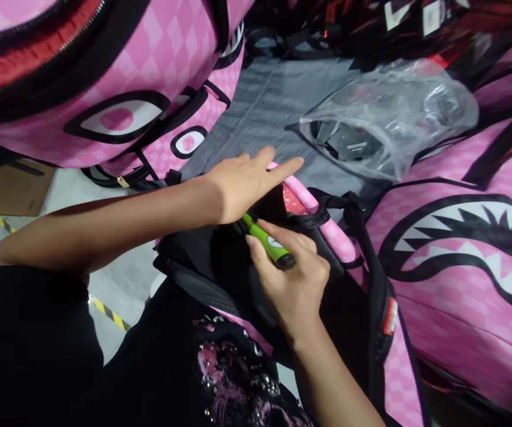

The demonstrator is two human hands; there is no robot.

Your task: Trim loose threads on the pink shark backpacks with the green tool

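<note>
My right hand [293, 270] is closed around a short green tool [267, 238] with a black end and a round white label; its exact kind is unclear. The tool's far tip reaches under my left hand [247, 184] and is hidden. My left hand lies across the top of a black and pink backpack [233, 267], its visible fingers stretched out beside a padded pink tube [298, 193]. What its palm covers cannot be seen. A dark opening with red lining [293, 200] shows just below the left fingers. The backpack rests close against my body.
A large pink checkered bag [167, 53] with eye prints looms at upper left. On the grey cloth [269, 107] lies a clear plastic bag [398, 112] with dark pieces inside. Another pink backpack [473, 308] with a toothed mouth stands right. A cardboard box [15, 190] sits lower left.
</note>
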